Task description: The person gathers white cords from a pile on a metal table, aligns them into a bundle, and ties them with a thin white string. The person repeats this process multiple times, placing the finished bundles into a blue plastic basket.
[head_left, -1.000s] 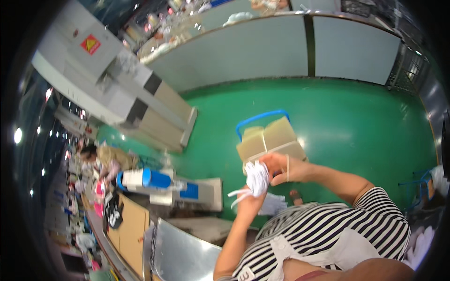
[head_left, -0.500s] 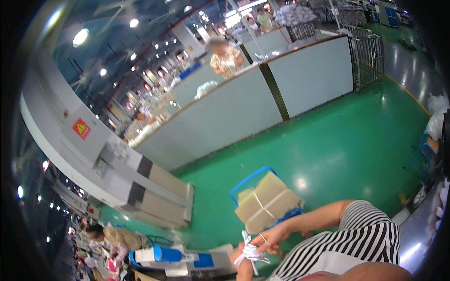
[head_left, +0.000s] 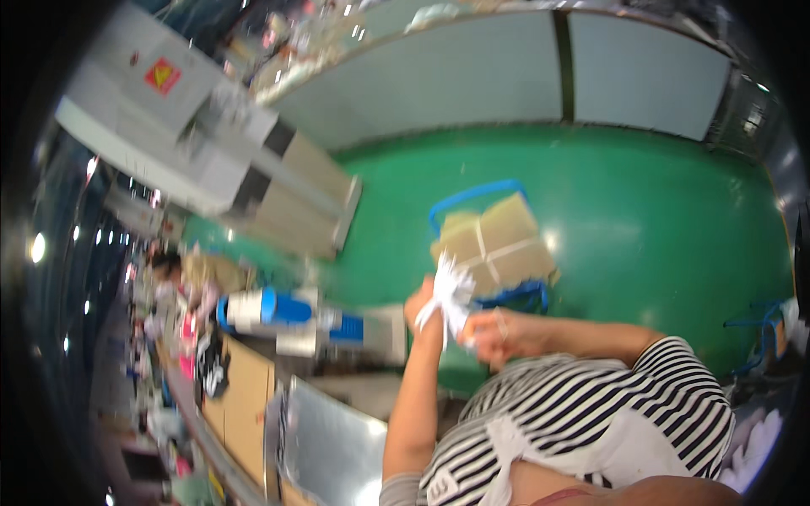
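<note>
In front of my body, a bunch of white strips [head_left: 450,299] spreads over the wrist and back of my left hand [head_left: 420,301]. Whether they are strings or cloth strips is too blurred to say. The fingers of my left hand are mostly hidden behind the bunch. My right hand [head_left: 499,334], with a thin band round its wrist, is closed on the lower end of the strips. Just beyond both hands, a stack of tan sheets [head_left: 510,223] bound crosswise with pale straps rests on a blue-framed stool or cart [head_left: 479,192].
A blue and white machine [head_left: 291,316] stands to the left, by a metal-topped surface [head_left: 329,447] and a brown board table [head_left: 240,405]. A grey pillar [head_left: 245,160] rises far left. A pale partition [head_left: 439,84] crosses the back. A person [head_left: 211,274] bends over work at left.
My view has tipped down, so the partition and pillar sit higher. My hands and the white strips appear higher in view, and my left forearm now shows.
</note>
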Motion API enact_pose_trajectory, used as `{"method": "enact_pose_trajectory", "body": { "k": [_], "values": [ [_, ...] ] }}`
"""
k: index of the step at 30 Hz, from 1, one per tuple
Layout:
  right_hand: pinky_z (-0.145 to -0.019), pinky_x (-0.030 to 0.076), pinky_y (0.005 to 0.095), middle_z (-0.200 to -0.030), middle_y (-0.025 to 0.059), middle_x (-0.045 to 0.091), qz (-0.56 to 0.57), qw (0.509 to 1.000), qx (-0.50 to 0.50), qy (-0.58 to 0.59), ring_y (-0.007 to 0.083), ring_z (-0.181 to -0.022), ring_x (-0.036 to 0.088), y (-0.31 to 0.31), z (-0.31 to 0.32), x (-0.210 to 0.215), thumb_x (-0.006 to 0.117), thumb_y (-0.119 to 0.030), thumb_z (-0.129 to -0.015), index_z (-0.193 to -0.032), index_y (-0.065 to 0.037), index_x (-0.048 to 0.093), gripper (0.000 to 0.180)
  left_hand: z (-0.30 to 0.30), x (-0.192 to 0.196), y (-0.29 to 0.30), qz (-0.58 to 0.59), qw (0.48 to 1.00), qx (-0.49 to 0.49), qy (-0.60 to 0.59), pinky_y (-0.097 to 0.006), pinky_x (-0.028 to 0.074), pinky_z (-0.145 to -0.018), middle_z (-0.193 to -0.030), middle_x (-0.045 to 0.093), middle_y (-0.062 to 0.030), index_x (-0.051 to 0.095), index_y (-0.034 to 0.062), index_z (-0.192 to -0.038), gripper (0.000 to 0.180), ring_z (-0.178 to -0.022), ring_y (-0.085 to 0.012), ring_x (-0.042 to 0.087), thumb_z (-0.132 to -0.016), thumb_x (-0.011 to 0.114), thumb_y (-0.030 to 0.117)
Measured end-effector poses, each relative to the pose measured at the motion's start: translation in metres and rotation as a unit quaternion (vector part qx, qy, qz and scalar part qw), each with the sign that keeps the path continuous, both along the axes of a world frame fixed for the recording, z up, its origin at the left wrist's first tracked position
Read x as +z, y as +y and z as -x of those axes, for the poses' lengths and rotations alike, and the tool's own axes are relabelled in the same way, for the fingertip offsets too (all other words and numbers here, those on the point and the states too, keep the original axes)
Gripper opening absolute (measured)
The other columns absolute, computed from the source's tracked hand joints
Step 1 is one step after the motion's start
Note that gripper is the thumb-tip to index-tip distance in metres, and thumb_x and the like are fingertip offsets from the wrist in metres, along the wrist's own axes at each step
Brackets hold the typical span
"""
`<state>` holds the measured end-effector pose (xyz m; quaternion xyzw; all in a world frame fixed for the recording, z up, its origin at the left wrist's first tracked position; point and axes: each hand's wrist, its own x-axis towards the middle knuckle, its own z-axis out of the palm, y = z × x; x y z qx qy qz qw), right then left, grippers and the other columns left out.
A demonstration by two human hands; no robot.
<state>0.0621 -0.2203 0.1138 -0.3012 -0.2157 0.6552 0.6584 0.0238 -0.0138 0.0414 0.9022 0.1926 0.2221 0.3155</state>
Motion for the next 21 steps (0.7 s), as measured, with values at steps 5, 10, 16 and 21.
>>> {"method": "enact_pose_trajectory", "body": {
  "k": [5, 10, 16, 21],
  "values": [
    [-0.045, 0.035, 0.0155, -0.080, 0.0142, 0.062, -0.136, 0.975, 0.173, -0.018, 0.0078, -0.051, 0.046, -0.032, 0.024, 0.046, 0.049, -0.021, -0.094, -0.086, 0.000, 0.052, 0.023, 0.019, 0.026, 0.048, -0.005, 0.991, 0.125, -0.043, -0.042, 0.045, -0.062, -0.077, 0.062, -0.0191, 0.057, 0.0061, -0.087, 0.010, -0.072, -0.0391, 0.058, -0.082, 0.054, 0.015],
    [-0.070, 0.047, 0.0238, -0.117, 0.0114, 0.053, 0.004, 0.954, -0.240, -0.177, 0.0130, -0.095, 0.056, -0.017, -0.035, 0.003, 0.061, -0.020, -0.087, -0.125, -0.007, 0.040, 0.045, 0.027, 0.065, -0.005, -0.026, 0.999, 0.025, -0.030, -0.036, 0.047, -0.060, -0.072, 0.062, -0.0158, 0.059, 0.0046, -0.095, 0.021, -0.066, -0.0352, 0.060, -0.074, 0.062, 0.007],
    [-0.062, 0.041, 0.0215, -0.091, 0.0018, 0.056, 0.019, 0.959, -0.154, -0.236, 0.0071, -0.076, 0.050, 0.007, -0.031, 0.008, 0.058, -0.009, -0.086, -0.107, -0.006, 0.049, 0.023, 0.034, 0.065, -0.044, -0.132, 0.985, -0.106, -0.044, -0.037, 0.044, -0.055, -0.065, 0.059, -0.0132, 0.058, 0.0045, -0.087, 0.021, -0.060, -0.0322, 0.058, -0.069, 0.066, 0.010],
    [-0.052, 0.035, 0.0184, -0.080, 0.0014, 0.054, 0.038, 0.988, -0.151, -0.017, 0.0042, -0.059, 0.044, 0.023, -0.023, -0.010, 0.052, -0.008, -0.089, -0.098, -0.007, 0.051, 0.009, 0.048, 0.059, -0.038, -0.065, 0.996, -0.063, -0.005, -0.038, 0.046, -0.055, -0.065, 0.059, -0.0153, 0.057, 0.0047, -0.085, 0.017, -0.062, -0.0322, 0.060, -0.072, 0.065, 0.012]
  ]
}}
